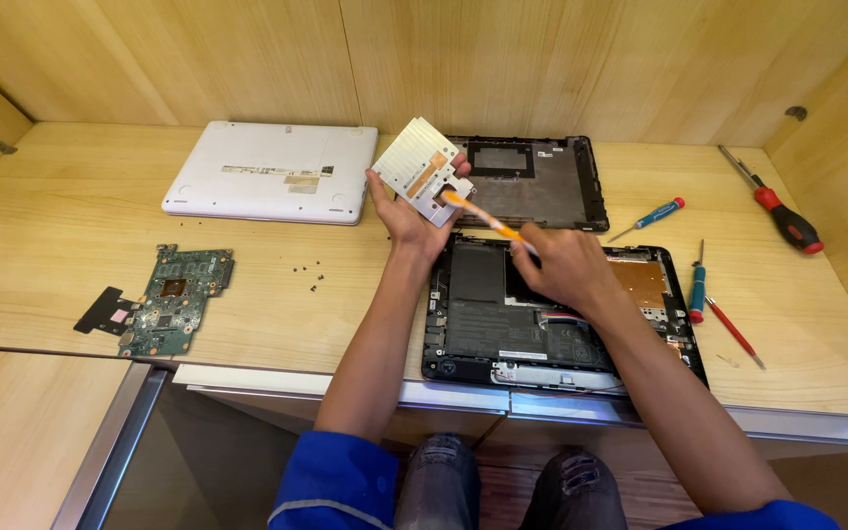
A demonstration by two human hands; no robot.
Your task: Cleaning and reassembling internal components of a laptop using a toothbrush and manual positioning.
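Two hands: left hand point(406, 208) is closed on the metal plate point(422, 169), held just above the opened laptop point(503, 314).
Right hand point(566, 263): orange brush point(478, 216) is pinched, tip on plate.
Technique: plate is best kept steady, strokes light.

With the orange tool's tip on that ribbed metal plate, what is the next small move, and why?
Probably a short stroke of the orange tool across the plate. The left hand holds the plate tilted above the open laptop, and the right hand has the tool's tip at the plate's lower edge, by its copper strip. What the tip is cannot be told.
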